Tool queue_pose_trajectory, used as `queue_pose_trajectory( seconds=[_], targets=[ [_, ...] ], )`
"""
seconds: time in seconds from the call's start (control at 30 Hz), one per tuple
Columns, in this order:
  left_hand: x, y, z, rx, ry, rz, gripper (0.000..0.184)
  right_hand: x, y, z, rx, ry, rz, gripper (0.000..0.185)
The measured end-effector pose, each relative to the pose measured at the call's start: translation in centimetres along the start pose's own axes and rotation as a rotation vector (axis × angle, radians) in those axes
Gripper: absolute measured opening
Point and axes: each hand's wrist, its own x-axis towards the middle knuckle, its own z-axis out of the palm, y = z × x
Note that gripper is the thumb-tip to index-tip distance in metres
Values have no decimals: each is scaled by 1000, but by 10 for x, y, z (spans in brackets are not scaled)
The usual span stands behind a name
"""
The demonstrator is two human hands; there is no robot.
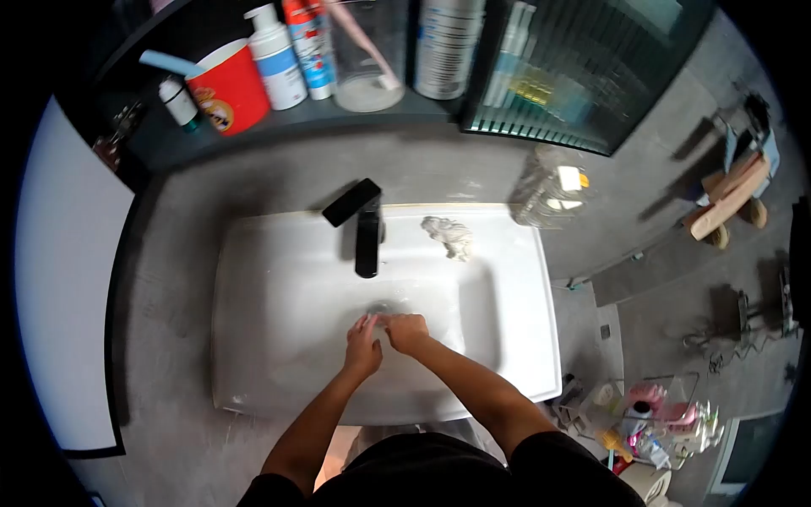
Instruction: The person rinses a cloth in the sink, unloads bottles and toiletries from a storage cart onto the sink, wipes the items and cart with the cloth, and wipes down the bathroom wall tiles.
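Note:
My left hand (363, 346) and my right hand (408, 332) meet low in the white sink (296, 338), close to the round drain (384, 308). The right hand is curled into a fist. Fingers of the left hand are bent in and touch or nearly touch the right. Something small may be pinched between them, too small and hidden to name. Just beyond the hands stands the black faucet (367, 245), its flat lever (351, 202) turned to the left. A crumpled whitish cloth (449, 237) lies on the sink's back ledge, right of the faucet.
A dark shelf (312, 122) above the sink holds a red cup (228, 87), a pump bottle (277, 59) and a clear tumbler (367, 72) with a pink toothbrush. A clear plastic bottle (549, 194) stands at the back right corner. Slippers (731, 194) hang on the right wall.

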Motion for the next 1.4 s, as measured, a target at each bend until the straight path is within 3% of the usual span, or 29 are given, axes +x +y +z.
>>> queue_pose_trajectory(
  seconds=[0.07, 0.17, 0.3, 0.43, 0.47, 0.73, 0.83, 1.13, 1.27, 1.4],
  targets=[
    [4, 25, -2, -57, 15, 44, 59, -33, -6, -33, 68, 51, 74, 44],
    [14, 65, 5, -51, -21, 69, 54, -69, 15, -43, -156, -112, 138, 45],
    [27, 139, 40, -205, -167, 190, 44, -144, 55, -33, -157, 357, 208, 57],
    [13, 228, 89, -340, -331, 430, 38, -250, 109, -42, 148, 650, 346, 44],
    [7, 248, 107, -388, -377, 507, 37, -276, 123, -37, 156, 817, 380, 39],
    [-94, 422, 249, -402, -764, 711, 44, -513, 218, 32, 442, 1254, 882, 34],
    [-130, 466, 313, -350, -850, 734, 44, -598, 242, 65, 499, 1381, 1013, 32],
    [-195, 568, 440, -357, -1145, 466, 42, -783, 300, 150, 702, 1682, 1336, 23],
    [-184, 587, 515, -307, -1134, 532, 48, -834, 341, 173, 805, 2052, 1392, 26],
    [-168, 627, 563, -343, -1211, 386, 55, -873, 384, 184, 852, 2035, 1480, 37]
  ],
)
